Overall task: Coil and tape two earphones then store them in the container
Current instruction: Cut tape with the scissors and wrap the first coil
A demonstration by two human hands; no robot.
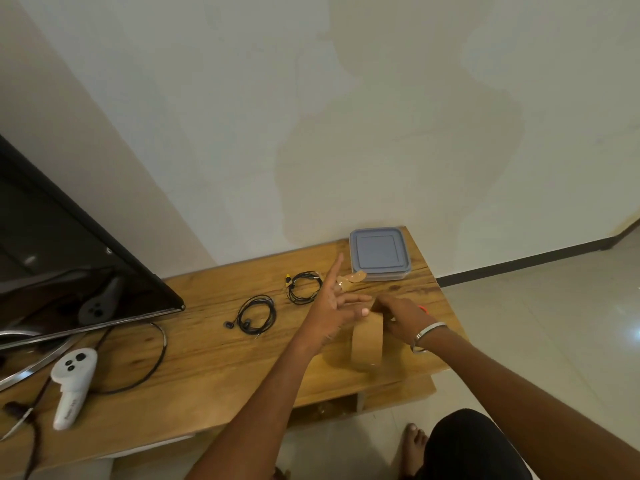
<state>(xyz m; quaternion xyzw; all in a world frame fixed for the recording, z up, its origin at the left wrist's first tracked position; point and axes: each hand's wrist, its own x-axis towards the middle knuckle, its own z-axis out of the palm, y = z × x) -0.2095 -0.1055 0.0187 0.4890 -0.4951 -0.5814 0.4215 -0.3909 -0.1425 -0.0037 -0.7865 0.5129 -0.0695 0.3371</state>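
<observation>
Tearing tape looks like the step in hand: the left hand (341, 306), fingers spread, steadies the brown tape roll (367, 342) with a cut strip (351, 278) stuck to one finger, while the right hand (398, 315) grips the roll's top. Both coiled earphones (255, 314) (304, 287) lie left of the hands, the lidded container (380, 252) beyond; short strips kept untwisted should wrap best.

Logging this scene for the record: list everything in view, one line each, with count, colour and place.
earphones: 2, black, coiled, mid-table, one nearer the wall
tape roll: 1, brown, upright, near edge
tape pieces: brown, stuck on left fingers
container: 1, clear with blue-grey lid on, far right corner
controller: 1, white, table's left
screen: 1, black, left
table: 1, wooden
left hand: fingers spread, above tape roll
right hand: grips tape roll's top
</observation>
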